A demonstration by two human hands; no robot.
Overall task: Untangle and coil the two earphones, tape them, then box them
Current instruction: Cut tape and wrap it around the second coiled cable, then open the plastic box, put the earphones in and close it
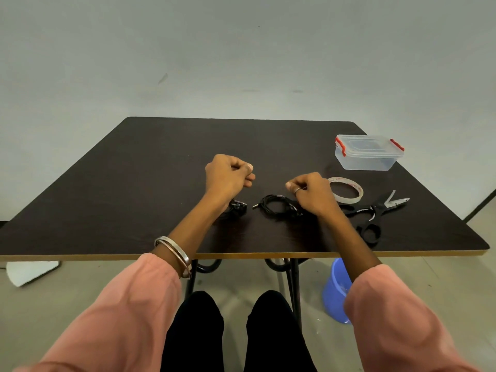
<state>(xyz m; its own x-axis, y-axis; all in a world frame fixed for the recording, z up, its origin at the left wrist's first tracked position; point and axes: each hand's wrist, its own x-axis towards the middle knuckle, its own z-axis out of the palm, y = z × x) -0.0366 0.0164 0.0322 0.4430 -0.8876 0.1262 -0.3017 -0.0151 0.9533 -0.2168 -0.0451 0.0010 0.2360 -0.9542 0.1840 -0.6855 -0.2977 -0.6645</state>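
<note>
Both hands' fingers curl above the coiled earphones (276, 206); whether they pinch anything is unclear

Head view, looking down over a dark table (161, 162). Left hand (228, 174) raised above the tabletop, fingers curled, thumb against forefinger; whether it pinches anything cannot be told. Right hand (312, 193) likewise curled, ring on one finger; contents not discernible. Coiled black earphone (273, 205) lies on the table between the wrists, plug pointing left. Second earphone (237, 206) mostly hidden behind the left wrist. Tape roll (347, 190) flat, just beside the right hand. Black scissors (375, 213) near the tape, blades apart. Clear box (369, 151), red clips, lid on, far right. Blue bucket (335, 291) on the floor.
</note>
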